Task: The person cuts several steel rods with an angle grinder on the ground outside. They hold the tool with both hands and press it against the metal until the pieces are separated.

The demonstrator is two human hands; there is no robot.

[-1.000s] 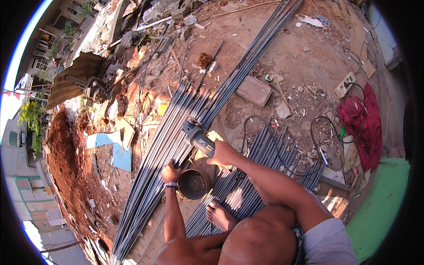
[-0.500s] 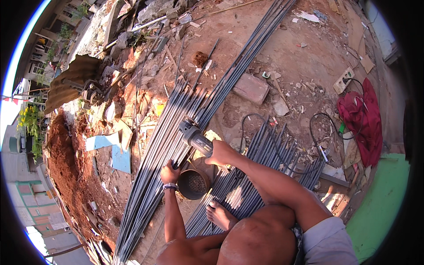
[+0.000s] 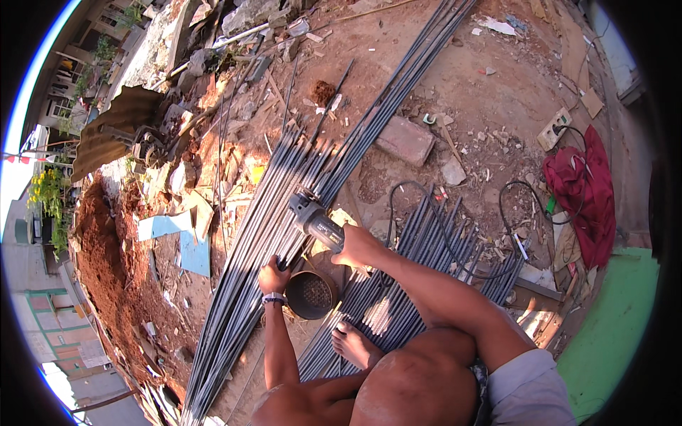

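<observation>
My right hand (image 3: pixel 357 247) is wrapped round the body of a grey and black angle grinder (image 3: pixel 321 226). The grinder's head is over a long bundle of steel rods (image 3: pixel 249 231), which runs from the lower left toward the top. Further down the same bundle, my left hand (image 3: pixel 272 275) is closed on a rod, its fingertips partly hidden. Just right of that wrist stands a round open tin (image 3: pixel 296 307) with small dark bits at its bottom. My bare foot (image 3: pixel 353 346) rests on a pile of shorter steel rods (image 3: pixel 433 241) at the right.
A black cord (image 3: pixel 391 206) loops over the short rods toward a power strip (image 3: pixel 553 129) and a dark red cloth (image 3: pixel 579 188). A brick-like block (image 3: pixel 405 140) lies beyond the grinder. Rubble, blue board pieces (image 3: pixel 194 254) and a rusty corrugated sheet (image 3: pixel 117 131) lie to the left.
Hardly anything differs. The grinder and both hands keep their places on the rods, with only a very slight shift of the view.
</observation>
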